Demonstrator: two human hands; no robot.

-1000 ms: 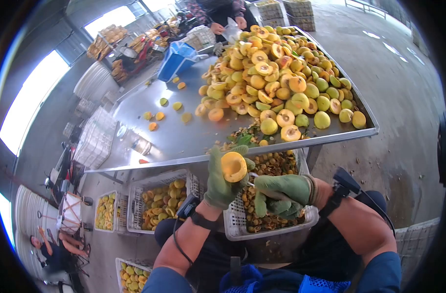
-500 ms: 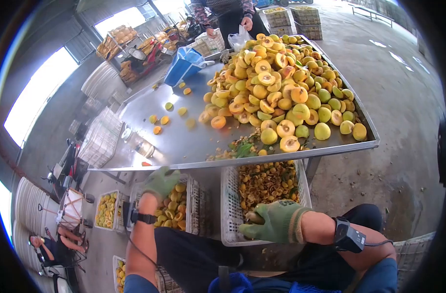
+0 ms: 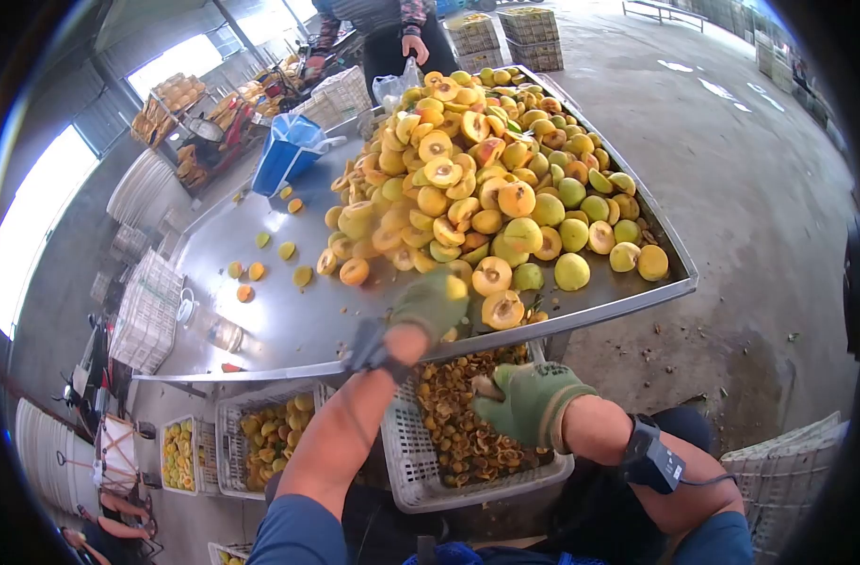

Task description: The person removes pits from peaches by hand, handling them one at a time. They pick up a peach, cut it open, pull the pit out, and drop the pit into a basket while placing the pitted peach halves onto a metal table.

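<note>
My left hand (image 3: 432, 303), in a green glove, is over the table's front edge at the near side of the pile of halved yellow peaches (image 3: 439, 174). It is smeared by motion, with a yellow patch at its fingers that may be fruit. My right hand (image 3: 535, 403), also gloved in green, hovers above a light grey crate (image 3: 406, 461) of peach pits and scraps (image 3: 449, 424). Its fingers are curled around something small and brownish that I cannot make out. The peaches lie heaped on a metal table (image 3: 308, 330), cut faces and skins showing.
A blue bag (image 3: 287, 155) and a clear jar (image 3: 210, 325) stand on the table's left. Crates of peaches (image 3: 277, 438) sit on the floor to the left. Across the table stands a person (image 3: 378, 24) near a plastic bag (image 3: 392, 87). Stacked crates (image 3: 534, 38) are at the back.
My left hand has swung right and forward, from above the left peach crate to the pile. My right hand has stayed over the pit crate. The view has shifted to the right.
</note>
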